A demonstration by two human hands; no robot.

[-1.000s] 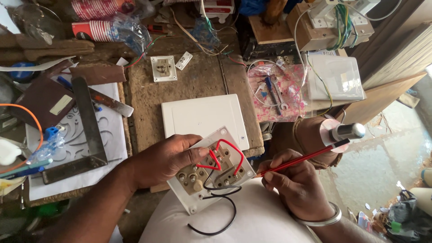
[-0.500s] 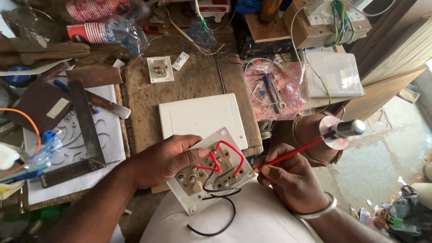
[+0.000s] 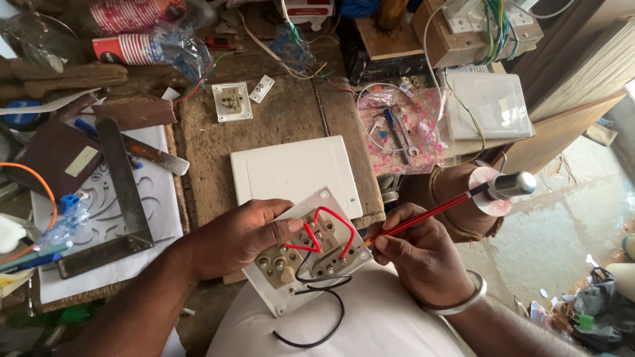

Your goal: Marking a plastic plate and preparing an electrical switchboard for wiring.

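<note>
The left hand [image 3: 238, 241] clamps the white switch plate [image 3: 305, 261] from its left side, back face up, thumb pressed on top beside the red wires [image 3: 325, 231] and the other fingers curled beneath, so its grip is closed on the plate. The plate sits tilted just off the near edge of the worktop [image 3: 284, 119], over the person's lap, with its far corner overlapping that edge. Two black wires [image 3: 324, 311] loop out from its terminals toward the lap. The right hand [image 3: 423, 258] lies just right of the plate, fingers pinched together around the red striped shaft of a screwdriver [image 3: 450, 206]; the tip meets the plate's right edge, and the metal-capped handle end points away past the worktop's right side. A metal bangle [image 3: 456, 304] circles that wrist. On the worktop, just beyond the held plate, lies a blank white cover plate [image 3: 291, 172]. Toward the far edge rests a small socket module [image 3: 231, 101], and at the left edge a steel square [image 3: 126, 198] on white paper.
</note>
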